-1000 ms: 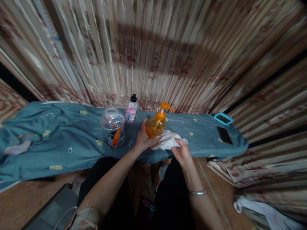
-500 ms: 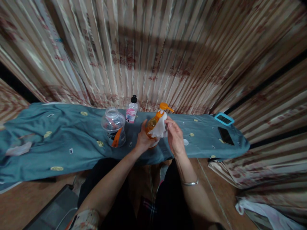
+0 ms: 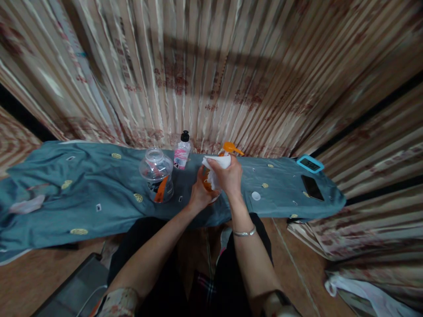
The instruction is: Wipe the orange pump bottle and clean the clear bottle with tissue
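Note:
My left hand [image 3: 200,192] is wrapped round the lower part of an orange pump bottle [image 3: 232,148], which leans slightly to the right over the cloth. A white tissue [image 3: 214,178] is gripped in my right hand [image 3: 230,176] and lies against the upper part of the bottle. Tissue and fingers hide most of the bottle's body; its orange pump head shows above them. To the left stands a clear plastic jar [image 3: 156,176] with an orange and black label. Behind it is a small bottle [image 3: 181,152] with a black cap and pink label.
A teal patterned cloth [image 3: 109,193] covers the narrow table. At its right end lie a blue-framed digital timer [image 3: 309,164] and a black phone [image 3: 312,188]. Crumpled white tissue [image 3: 28,205] lies far left. A pleated curtain [image 3: 198,79] hangs behind.
My right hand has moved left and over the bottle, now clasping the tissue round its upper part instead of holding it at the right side. My left hand keeps its hold.

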Tool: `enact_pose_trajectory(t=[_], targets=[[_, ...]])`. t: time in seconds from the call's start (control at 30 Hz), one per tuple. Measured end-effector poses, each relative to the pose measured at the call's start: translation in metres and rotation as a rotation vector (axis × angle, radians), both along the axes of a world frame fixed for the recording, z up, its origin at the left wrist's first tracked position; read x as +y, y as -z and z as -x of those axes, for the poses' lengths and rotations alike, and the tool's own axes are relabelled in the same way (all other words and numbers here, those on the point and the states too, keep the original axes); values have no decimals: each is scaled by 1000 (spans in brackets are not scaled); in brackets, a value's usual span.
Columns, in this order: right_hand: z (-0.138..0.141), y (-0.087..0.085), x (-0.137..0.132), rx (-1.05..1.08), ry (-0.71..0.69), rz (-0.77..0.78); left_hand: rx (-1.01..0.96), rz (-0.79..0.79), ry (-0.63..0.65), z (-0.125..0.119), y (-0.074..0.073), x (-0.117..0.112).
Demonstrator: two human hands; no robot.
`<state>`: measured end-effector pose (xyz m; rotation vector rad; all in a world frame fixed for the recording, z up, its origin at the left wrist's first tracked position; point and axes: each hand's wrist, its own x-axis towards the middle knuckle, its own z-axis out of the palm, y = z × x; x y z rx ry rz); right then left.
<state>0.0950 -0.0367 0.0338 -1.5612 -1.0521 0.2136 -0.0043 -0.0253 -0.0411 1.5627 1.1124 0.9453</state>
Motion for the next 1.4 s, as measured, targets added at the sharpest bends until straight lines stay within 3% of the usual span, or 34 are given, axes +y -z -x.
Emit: enact_pose_trajectory(t=[0.17, 0.37, 0.63, 0.87, 1.13, 1.4], targets=[[8, 4, 2, -14, 115, 57, -33, -16, 60, 2, 7, 0], [17, 22, -11, -12, 167, 10, -71, -88, 108, 3, 18, 0], [22, 47, -26, 27, 126, -63, -52, -148, 168, 8, 29, 4], [15, 83, -32, 152, 30, -32, 32, -198, 210, 14, 23, 0], [5, 111, -38, 226, -101, -31, 39, -214, 279, 20, 17, -5], [-5, 138, -40, 251, -192, -43, 52, -238, 296, 22, 20, -9]])
